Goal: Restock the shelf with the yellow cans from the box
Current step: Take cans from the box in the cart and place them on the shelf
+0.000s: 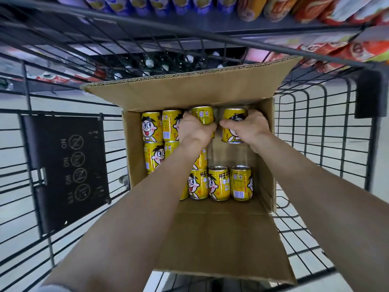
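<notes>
Grey shop shelf (pixel 231 25) stands beyond a black wire trolley (pixel 368 93) carrying an open brown cardboard box (pixel 210 228) of yellow cartoon-printed drink cans (pixel 219 183). The left hand (pixel 195 128) is curled round one far-row can (pixel 203 116), and the right hand (pixel 246 127) round its neighbour (pixel 232 121). Catching the raised flap could jolt a can loose and dent it.
</notes>
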The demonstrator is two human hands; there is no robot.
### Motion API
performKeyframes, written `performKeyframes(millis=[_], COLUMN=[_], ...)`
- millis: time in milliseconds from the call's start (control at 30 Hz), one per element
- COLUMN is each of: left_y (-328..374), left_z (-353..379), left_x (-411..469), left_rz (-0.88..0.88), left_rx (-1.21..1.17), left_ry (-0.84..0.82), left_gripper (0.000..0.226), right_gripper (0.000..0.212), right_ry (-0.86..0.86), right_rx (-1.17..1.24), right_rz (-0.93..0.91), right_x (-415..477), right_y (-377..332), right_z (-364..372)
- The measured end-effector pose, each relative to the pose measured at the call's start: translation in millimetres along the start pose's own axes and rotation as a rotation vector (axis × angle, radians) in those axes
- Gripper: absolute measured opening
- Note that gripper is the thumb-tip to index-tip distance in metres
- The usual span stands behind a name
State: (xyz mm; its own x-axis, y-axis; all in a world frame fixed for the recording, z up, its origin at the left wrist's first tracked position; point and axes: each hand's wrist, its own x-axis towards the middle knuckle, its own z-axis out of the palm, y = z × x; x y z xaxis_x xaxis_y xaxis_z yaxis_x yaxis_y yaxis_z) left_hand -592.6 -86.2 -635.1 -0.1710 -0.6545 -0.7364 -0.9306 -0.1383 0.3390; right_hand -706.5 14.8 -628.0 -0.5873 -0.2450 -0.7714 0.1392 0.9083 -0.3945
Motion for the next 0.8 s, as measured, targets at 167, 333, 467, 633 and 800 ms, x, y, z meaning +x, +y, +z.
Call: performKeyframes(millis=[167, 333, 467, 633, 800], left_y=[-10.6, -9.1, 10.1, 49.5, 81.1], left_z=[-35.4, -99.8, -156.7, -220.9, -268.7], left_x=[-37.9, -93.1, -147.9, -232.7, -310.5], left_rz=[0.11, 0.251, 0.41, 0.639, 0.837], left_rx=[-0.042, -0.129, -0.202, -0.29, -0.306], left_ry=[0.021, 0.023, 0.061, 0.103, 0.104], left_gripper=[0.067, 0.053, 0.064, 0.059, 0.061], right_gripper=[0.086, 0.06, 0.069, 0.083, 0.104], right_ry=[0.017, 0.016, 0.068, 0.159, 0.275], right_rx=[0.125, 0.173, 0.182, 0.221, 0.283], right_rz=[-0.081, -0.18, -0.248, -0.385, -0.54], right_x=[-43.2, -106.7, -167.9, -258.5, -347.1], right_y=[-13.0, -36.7, -56.0, -90.2, -109.2], right_z=[-15.9, -45.8, -82.0, -134.9, -194.5])
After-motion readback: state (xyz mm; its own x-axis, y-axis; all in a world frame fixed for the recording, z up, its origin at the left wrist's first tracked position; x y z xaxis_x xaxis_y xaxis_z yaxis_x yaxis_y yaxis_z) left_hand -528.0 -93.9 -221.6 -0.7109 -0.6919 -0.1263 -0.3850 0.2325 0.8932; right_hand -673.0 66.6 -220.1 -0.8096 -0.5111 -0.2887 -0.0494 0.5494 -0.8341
